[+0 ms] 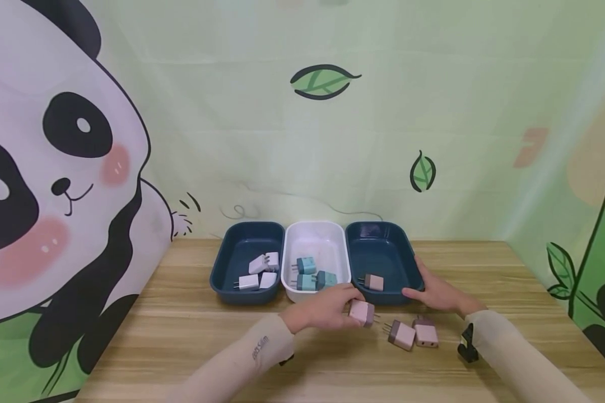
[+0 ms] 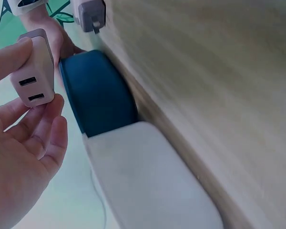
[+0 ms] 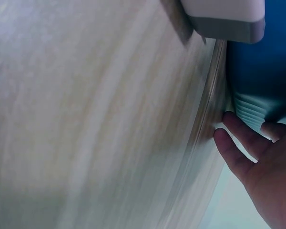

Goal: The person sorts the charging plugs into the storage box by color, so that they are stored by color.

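My left hand [image 1: 327,308] pinches a pink wall charger [image 1: 361,313] with a mauve prong end, just in front of the right-hand dark blue bin [image 1: 383,252]. Two USB ports on the held charger [image 2: 36,71] face the left wrist camera. At that bin's right side, my right hand [image 1: 441,292] touches the wall with fingers extended and thumb at the front corner. One pink charger [image 1: 374,282] lies inside the bin. On the table in front, two more pink chargers, a tilted one [image 1: 402,334] and another [image 1: 426,332], lie side by side.
A white bin [image 1: 312,240] in the middle contains teal chargers [image 1: 306,282]. Left of it, another dark blue bin [image 1: 244,238] contains several white chargers [image 1: 249,281]. The three bins stand in a row on the wooden table [image 1: 206,358], before a panda-printed backdrop [image 1: 262,112].
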Demonstrator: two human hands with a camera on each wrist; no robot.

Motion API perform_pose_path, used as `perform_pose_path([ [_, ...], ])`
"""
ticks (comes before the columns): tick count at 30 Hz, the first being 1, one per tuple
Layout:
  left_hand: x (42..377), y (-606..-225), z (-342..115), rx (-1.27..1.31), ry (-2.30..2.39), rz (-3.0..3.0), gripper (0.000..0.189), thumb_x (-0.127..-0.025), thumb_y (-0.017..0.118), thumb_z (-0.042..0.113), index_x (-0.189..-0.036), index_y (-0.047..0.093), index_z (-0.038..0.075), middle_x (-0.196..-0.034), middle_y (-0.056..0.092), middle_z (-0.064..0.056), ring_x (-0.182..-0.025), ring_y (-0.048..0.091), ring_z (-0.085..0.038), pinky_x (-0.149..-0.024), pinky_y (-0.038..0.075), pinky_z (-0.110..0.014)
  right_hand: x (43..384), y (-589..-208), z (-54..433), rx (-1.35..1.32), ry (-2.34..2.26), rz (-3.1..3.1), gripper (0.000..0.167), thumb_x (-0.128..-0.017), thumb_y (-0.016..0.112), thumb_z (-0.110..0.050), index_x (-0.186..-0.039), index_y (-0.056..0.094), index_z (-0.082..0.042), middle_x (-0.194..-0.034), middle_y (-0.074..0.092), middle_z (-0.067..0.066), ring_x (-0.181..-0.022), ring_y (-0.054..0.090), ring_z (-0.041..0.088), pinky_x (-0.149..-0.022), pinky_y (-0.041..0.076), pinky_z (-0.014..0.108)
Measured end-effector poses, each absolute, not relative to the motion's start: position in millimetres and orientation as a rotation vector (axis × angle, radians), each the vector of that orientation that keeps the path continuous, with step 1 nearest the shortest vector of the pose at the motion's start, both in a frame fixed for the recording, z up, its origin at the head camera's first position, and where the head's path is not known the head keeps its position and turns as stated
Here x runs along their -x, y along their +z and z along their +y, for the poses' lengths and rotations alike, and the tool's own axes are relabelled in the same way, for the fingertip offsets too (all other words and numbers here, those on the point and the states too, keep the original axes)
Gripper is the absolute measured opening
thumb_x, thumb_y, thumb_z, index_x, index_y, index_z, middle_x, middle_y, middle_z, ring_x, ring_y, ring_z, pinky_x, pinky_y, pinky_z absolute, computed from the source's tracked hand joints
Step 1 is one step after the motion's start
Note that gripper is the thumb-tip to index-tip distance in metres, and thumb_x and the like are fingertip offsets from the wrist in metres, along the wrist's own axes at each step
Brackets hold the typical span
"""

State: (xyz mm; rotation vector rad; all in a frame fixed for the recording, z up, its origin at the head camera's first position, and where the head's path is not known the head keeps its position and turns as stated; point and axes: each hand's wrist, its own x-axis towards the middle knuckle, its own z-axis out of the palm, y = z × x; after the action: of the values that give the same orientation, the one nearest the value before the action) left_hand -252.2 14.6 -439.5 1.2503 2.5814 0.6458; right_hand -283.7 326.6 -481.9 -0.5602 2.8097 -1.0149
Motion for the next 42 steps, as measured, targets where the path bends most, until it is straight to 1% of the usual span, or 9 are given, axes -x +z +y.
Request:
perform_pose_path([
  [5, 254, -431, 11, -1.231, 0.599, 2.606, 0.036, -0.085, 0.07, 0.037, -0.114, 0.059, 0.017, -0.103, 0.055, 0.008, -0.087, 0.05, -0.007, -0.073, 0.045, -0.017, 283, -483, 327, 0.549, -1.029, 2.802, 0.098, -0.09, 0.063, -0.037, -0.151, -0.009, -0.009, -0.154, 0.004, 0.025, -0.134, 0.021, 0.049, -0.102, 0.02, 0.066],
  [12, 262, -415, 13, -1.277, 0.549, 2.626, 0.038, -0.086, 0.069, 0.034, -0.117, 0.058, 0.013, -0.105, 0.055, 0.005, -0.088, 0.052, -0.01, -0.072, 0.044, -0.017, 282, -481, 326, 0.539, -1.001, 2.815, 0.097, -0.091, 0.062, -0.036, -0.15, -0.008, -0.005, -0.153, 0.005, 0.028, -0.133, 0.021, 0.05, -0.102, 0.021, 0.066],
  [15, 264, -406, 16, -1.262, 0.527, 2.659, 0.039, -0.086, 0.069, 0.035, -0.117, 0.058, 0.014, -0.106, 0.055, 0.005, -0.088, 0.051, -0.008, -0.073, 0.044, -0.016, 282, -481, 327, 0.522, -0.972, 2.822, 0.097, -0.091, 0.061, -0.038, -0.15, -0.008, -0.004, -0.153, 0.005, 0.029, -0.133, 0.02, 0.05, -0.102, 0.02, 0.065],
  [19, 271, -398, 20, -1.237, 0.506, 2.722, 0.038, -0.087, 0.068, 0.036, -0.117, 0.058, 0.015, -0.106, 0.055, 0.005, -0.089, 0.05, -0.008, -0.076, 0.045, -0.018, 282, -482, 327, 0.512, -0.954, 2.823, 0.097, -0.091, 0.061, -0.039, -0.149, -0.009, -0.004, -0.153, 0.004, 0.028, -0.134, 0.019, 0.05, -0.102, 0.019, 0.065],
  [22, 277, -396, 24, -1.222, 0.49, 2.763, 0.04, -0.087, 0.068, 0.036, -0.119, 0.058, 0.014, -0.109, 0.056, 0.003, -0.091, 0.05, -0.009, -0.08, 0.045, -0.02, 282, -481, 327, 0.509, -0.959, 2.824, 0.098, -0.091, 0.061, -0.04, -0.15, -0.009, -0.005, -0.153, 0.005, 0.028, -0.134, 0.02, 0.05, -0.102, 0.02, 0.065],
  [26, 286, -397, 29, -1.194, 0.48, 2.795, 0.042, -0.087, 0.068, 0.036, -0.121, 0.057, 0.013, -0.11, 0.057, 0.001, -0.092, 0.05, -0.011, -0.082, 0.045, -0.021, 282, -481, 327, 0.505, -0.974, 2.825, 0.098, -0.09, 0.062, -0.041, -0.15, -0.009, -0.006, -0.153, 0.005, 0.028, -0.133, 0.021, 0.05, -0.102, 0.02, 0.065],
  [30, 294, -399, 33, -1.164, 0.495, 2.821, 0.042, -0.087, 0.067, 0.036, -0.12, 0.057, 0.012, -0.106, 0.056, 0.0, -0.09, 0.051, -0.011, -0.08, 0.045, -0.021, 282, -481, 327, 0.506, -0.968, 2.821, 0.099, -0.091, 0.061, -0.04, -0.15, -0.009, -0.005, -0.153, 0.004, 0.028, -0.133, 0.019, 0.05, -0.102, 0.02, 0.065],
  [37, 305, -406, 40, -1.032, 0.595, 2.826, 0.043, -0.089, 0.066, 0.036, -0.123, 0.056, 0.013, -0.106, 0.055, 0.001, -0.089, 0.05, -0.011, -0.08, 0.046, -0.022, 281, -480, 326, 0.513, -0.995, 2.809, 0.097, -0.091, 0.061, -0.039, -0.15, -0.009, -0.005, -0.154, 0.002, 0.027, -0.134, 0.018, 0.05, -0.102, 0.018, 0.066],
  [42, 312, -415, 47, -0.989, 0.659, 2.809, 0.041, -0.089, 0.066, 0.035, -0.122, 0.057, 0.012, -0.105, 0.055, 0.001, -0.089, 0.05, -0.012, -0.079, 0.045, -0.023, 282, -480, 326, 0.513, -0.995, 2.81, 0.097, -0.091, 0.061, -0.039, -0.15, -0.009, -0.007, -0.154, 0.002, 0.025, -0.134, 0.018, 0.049, -0.102, 0.018, 0.066],
])
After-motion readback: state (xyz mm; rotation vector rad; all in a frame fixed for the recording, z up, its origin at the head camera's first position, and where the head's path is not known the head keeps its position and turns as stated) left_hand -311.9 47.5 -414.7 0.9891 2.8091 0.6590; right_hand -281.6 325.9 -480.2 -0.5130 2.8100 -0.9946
